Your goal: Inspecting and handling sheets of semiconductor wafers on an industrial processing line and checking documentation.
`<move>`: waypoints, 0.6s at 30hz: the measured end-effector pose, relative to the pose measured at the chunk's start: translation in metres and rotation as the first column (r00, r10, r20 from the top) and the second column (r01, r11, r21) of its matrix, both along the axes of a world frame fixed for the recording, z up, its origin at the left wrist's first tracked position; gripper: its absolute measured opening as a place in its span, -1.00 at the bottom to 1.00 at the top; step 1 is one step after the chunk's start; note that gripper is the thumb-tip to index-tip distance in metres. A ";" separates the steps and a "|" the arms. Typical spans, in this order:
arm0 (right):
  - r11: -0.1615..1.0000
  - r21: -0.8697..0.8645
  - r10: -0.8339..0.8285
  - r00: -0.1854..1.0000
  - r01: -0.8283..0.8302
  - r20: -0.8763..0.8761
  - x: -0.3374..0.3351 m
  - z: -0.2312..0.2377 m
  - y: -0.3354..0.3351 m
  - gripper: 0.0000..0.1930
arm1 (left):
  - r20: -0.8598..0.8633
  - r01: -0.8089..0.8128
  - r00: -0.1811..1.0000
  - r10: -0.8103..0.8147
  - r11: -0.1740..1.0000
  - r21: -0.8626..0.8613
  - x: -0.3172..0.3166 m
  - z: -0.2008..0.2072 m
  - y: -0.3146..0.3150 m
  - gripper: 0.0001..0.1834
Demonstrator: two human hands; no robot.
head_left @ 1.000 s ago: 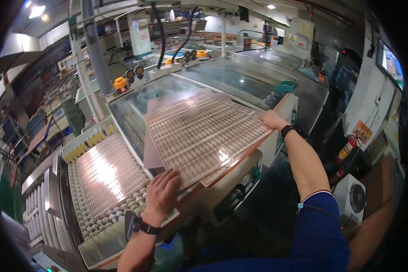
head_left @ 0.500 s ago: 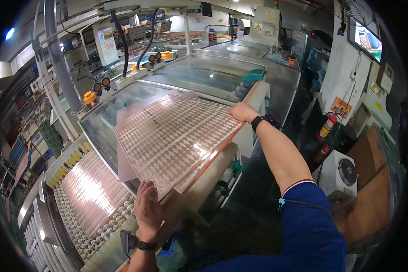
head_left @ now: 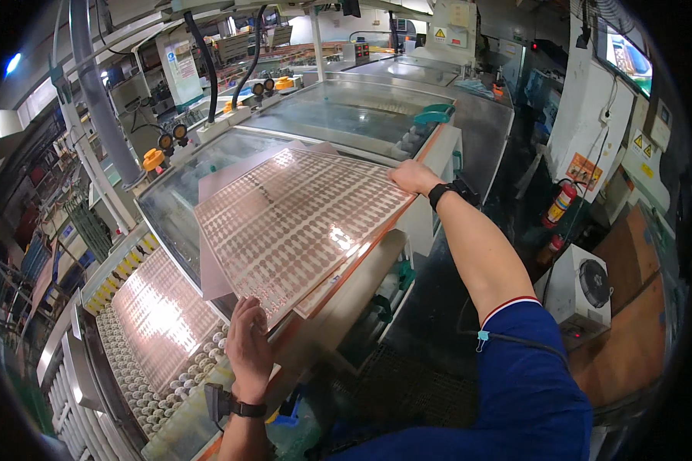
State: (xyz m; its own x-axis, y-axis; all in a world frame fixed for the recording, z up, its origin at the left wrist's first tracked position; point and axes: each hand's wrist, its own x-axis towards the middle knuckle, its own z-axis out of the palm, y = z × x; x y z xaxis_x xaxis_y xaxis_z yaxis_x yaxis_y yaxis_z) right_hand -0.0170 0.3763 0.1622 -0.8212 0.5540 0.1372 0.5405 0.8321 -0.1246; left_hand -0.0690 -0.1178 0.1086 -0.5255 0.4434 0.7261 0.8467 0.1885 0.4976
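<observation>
A thin, copper-coloured circuit board panel [head_left: 304, 219], patterned with rows of small rounded shapes, lies tilted across a glass machine cover. My right hand [head_left: 415, 179] pinches its far right corner. At the near corner, my left hand [head_left: 250, 342] has its fingers curled on the edge, the thumb partly hidden. More flat sheets lie beneath: a plain pinkish one [head_left: 210, 269] shows on the left, and another patterned edge [head_left: 315, 296] peeks out along the front. On the rollers to the left rests a second copper-coloured panel [head_left: 165, 315], apart from both hands.
The conveyor's small wheels [head_left: 131, 384] run under the second panel at lower left. Beyond the stack is the glass cover [head_left: 331, 115] with a green handle [head_left: 434, 114]. A red fire extinguisher [head_left: 560, 203] and a white box with a fan [head_left: 580, 288] stand at right.
The view has shifted slightly, with the surroundings a little higher on the right. Both hands stay at the same corners of the panel, which has hardly moved on the stack.
</observation>
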 end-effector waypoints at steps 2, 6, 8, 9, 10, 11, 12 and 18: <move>0.999 -0.031 -0.026 1.000 0.027 0.017 0.009 0.010 -0.009 -0.69 | -0.001 0.010 1.000 -0.010 1.000 0.003 0.001 0.000 0.001 -0.87; 0.982 0.162 0.092 0.995 -0.096 0.030 -0.006 -0.026 0.027 -0.74 | -0.004 0.013 1.000 -0.013 1.000 0.003 0.000 -0.003 0.002 -0.87; 0.995 -0.097 0.001 1.000 0.002 0.023 -0.016 -0.027 0.025 -0.44 | 0.010 -0.003 1.000 0.003 1.000 -0.005 -0.001 -0.005 -0.004 -0.86; 0.995 -0.097 -0.001 1.000 0.003 0.023 -0.017 -0.032 0.028 -0.44 | 0.020 -0.020 1.000 0.020 1.000 -0.010 0.001 -0.005 -0.007 -0.85; 0.993 -0.119 -0.011 1.000 0.009 -0.014 -0.018 -0.037 0.031 -0.44 | 0.029 -0.036 0.999 0.036 0.999 -0.015 0.002 -0.004 -0.007 -0.85; 0.990 -0.141 -0.024 0.998 0.017 -0.051 -0.018 -0.041 0.035 -0.43 | 0.029 -0.030 0.999 0.030 0.999 -0.012 0.003 -0.005 -0.006 -0.85; 0.993 0.114 -0.010 0.998 0.017 -0.064 0.013 -0.057 0.088 -0.75 | 0.041 0.047 0.998 -0.048 0.999 0.024 0.007 -0.006 0.015 -0.84; 0.996 0.090 0.002 0.999 0.003 -0.054 0.003 -0.039 0.069 -0.77 | 0.015 0.043 0.999 -0.043 0.999 0.029 0.000 -0.004 0.013 -0.88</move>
State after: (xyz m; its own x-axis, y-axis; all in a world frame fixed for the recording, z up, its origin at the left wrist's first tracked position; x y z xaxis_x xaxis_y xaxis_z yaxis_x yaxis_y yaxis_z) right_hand -0.0137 0.4455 0.1233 -0.8110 0.5374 0.2312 0.5351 0.8412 -0.0782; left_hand -0.0685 -0.1046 0.1047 -0.5178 0.4447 0.7308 0.8457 0.1372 0.5157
